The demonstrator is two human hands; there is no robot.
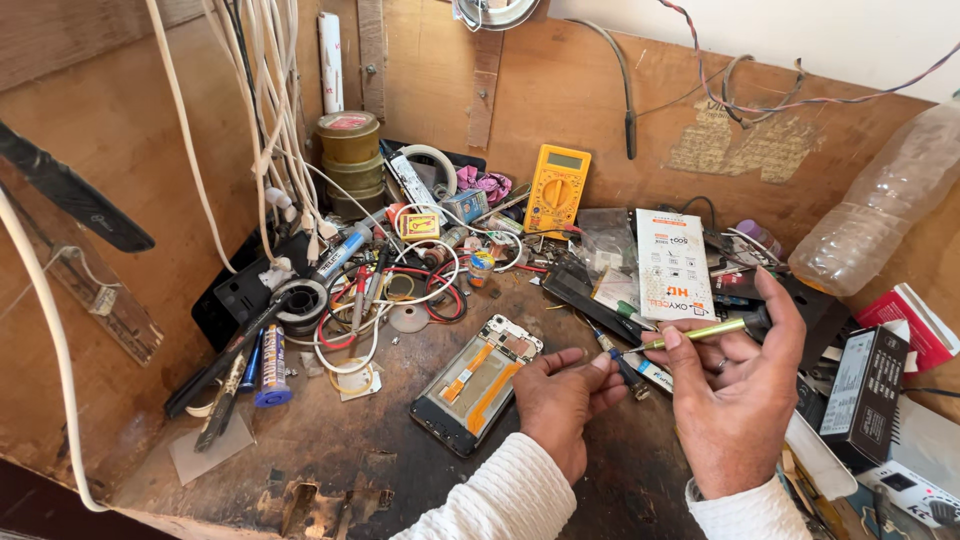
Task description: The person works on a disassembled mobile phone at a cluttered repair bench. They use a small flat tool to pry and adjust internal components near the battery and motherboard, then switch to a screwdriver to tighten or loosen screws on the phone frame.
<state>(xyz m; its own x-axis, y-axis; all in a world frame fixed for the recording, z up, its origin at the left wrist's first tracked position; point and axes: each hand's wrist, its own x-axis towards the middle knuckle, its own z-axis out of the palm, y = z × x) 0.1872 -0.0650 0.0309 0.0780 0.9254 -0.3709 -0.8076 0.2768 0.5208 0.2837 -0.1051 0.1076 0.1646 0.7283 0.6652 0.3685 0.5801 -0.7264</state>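
Slim yellow-green metal screwdriver (690, 335) pinched in right hand (735, 400) between thumb and fingers, long axis near level, handle end up-right toward white printed box (673, 262), working tip down-left toward left hand (562, 400). Left hand curled, fingertips closed on small dark part with blue band (628, 368) just under screwdriver tip; exact kind of part too small to tell. Opened black phone frame with orange flex cables (475, 382) flat on worn brown table (330, 450), just left of left hand, long axis slanting from lower left to upper right. Farther back: yellow multimeter (556, 190) leaning at wooden wall, tangle of white and red wires (380, 300) well left, clear plastic bottle (885, 205) at far right.
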